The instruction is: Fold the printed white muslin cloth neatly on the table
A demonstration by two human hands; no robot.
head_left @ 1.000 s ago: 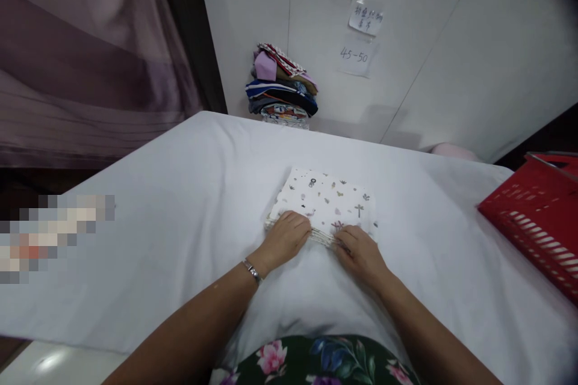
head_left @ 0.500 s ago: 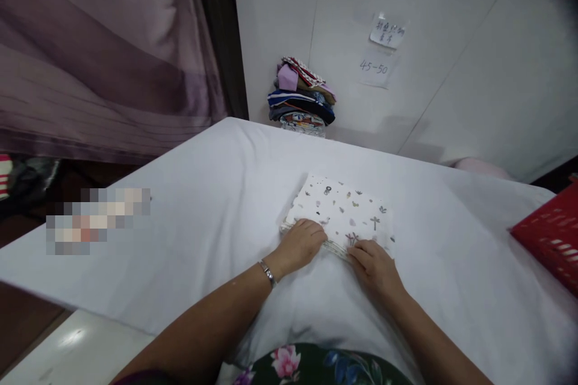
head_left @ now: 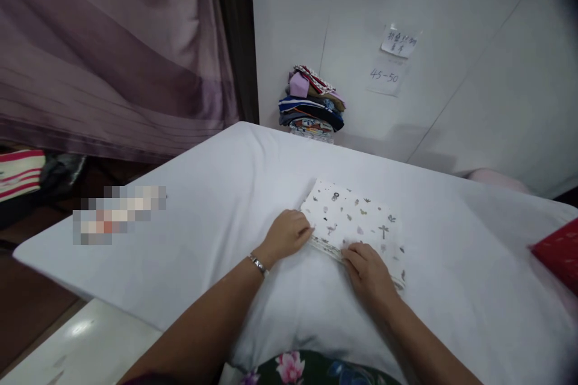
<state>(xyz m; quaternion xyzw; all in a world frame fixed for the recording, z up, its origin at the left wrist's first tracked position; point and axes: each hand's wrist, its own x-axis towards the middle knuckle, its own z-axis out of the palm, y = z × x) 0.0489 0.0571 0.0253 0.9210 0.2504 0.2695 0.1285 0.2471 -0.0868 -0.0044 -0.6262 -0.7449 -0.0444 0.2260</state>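
A folded white cloth (head_left: 352, 213) printed with small palms, leaves and animals lies flat on the white-covered table (head_left: 203, 216). Its stacked layers show along the near edge. My left hand (head_left: 289, 233), with a metal bracelet at the wrist, is closed at the cloth's near left corner, thumb and fingers pinched together there. Along the near edge, right of the middle, my right hand (head_left: 368, 264) grips the layers with curled fingers. The cloth's near right corner shows beyond that hand. My fingers hide part of the near edge.
A pile of folded fabrics (head_left: 311, 102) stands beyond the far edge by the wall. Paper notes (head_left: 391, 63) hang on the wall. At right is a red basket (head_left: 560, 252); at left, a blurred-out item (head_left: 120, 213) lies on the table beside a purple curtain (head_left: 135, 42).
My left hand has slid left along the near edge to the cloth's corner. The right hand has shifted slightly left, uncovering the near right corner. The whole view has moved a little.
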